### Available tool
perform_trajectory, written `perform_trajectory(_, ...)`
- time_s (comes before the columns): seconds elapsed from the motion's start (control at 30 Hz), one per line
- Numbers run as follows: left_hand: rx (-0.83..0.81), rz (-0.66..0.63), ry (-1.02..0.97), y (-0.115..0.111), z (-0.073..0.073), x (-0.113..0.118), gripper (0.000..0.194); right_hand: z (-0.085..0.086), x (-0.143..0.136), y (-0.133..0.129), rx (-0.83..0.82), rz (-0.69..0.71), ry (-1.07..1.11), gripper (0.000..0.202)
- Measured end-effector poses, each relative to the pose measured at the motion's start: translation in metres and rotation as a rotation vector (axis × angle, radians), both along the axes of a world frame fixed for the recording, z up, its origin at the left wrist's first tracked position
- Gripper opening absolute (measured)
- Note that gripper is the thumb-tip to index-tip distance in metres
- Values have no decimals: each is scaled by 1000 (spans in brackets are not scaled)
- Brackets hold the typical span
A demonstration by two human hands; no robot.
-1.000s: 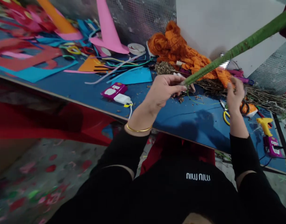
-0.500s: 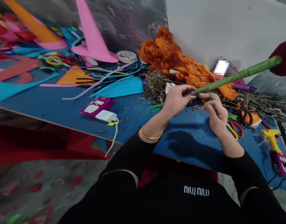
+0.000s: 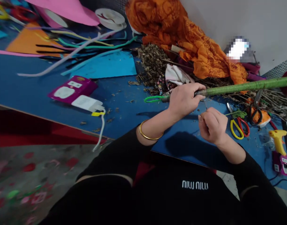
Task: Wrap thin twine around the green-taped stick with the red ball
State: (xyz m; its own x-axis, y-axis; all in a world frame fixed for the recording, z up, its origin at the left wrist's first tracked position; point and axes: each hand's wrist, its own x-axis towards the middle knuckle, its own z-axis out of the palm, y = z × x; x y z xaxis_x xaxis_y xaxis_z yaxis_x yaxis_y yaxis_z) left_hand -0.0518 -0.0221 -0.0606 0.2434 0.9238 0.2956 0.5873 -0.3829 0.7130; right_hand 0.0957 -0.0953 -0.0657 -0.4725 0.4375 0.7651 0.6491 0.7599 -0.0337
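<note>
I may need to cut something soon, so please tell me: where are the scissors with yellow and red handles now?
In the head view, they lie right of centre on the blue table, just left of the black-handled scissors.

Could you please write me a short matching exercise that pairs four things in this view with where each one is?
1. green-wrapped stick
2. gold bangle
3. yellow glue gun
4. light blue sheet

A. near the right end of the table
B. partly under coloured strips
C. gripped by the left hand
D. around the left wrist

Pairs: 1-C, 2-D, 3-A, 4-B
</note>
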Motion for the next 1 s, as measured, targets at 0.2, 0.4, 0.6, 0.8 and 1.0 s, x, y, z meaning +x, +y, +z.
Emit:
perform_trajectory(0.2, 32, -57, 53, -3, -6, 3, 32, 20, 8, -7, -118, 55, 113, 23)
perform_trajectory(0.4, 117, -97, 193, -6, -14, 6, 28, 32, 36, 12, -254, -100, 446, 25)
perform_trajectory(0.6, 125, -154, 200, -9, -20, 8, 27, 29, 42, 22, -389, -103, 600, 21)
perform_trajectory(0.8, 140, -161, 197, -12, -20, 8, 30, 31, 34, 24, -597, 8, 898, 15)
perform_trajectory(1.0, 201, -203, 277, -16, -21, 10, 36, 19, 43, 40, -742, 8, 1039, 18)
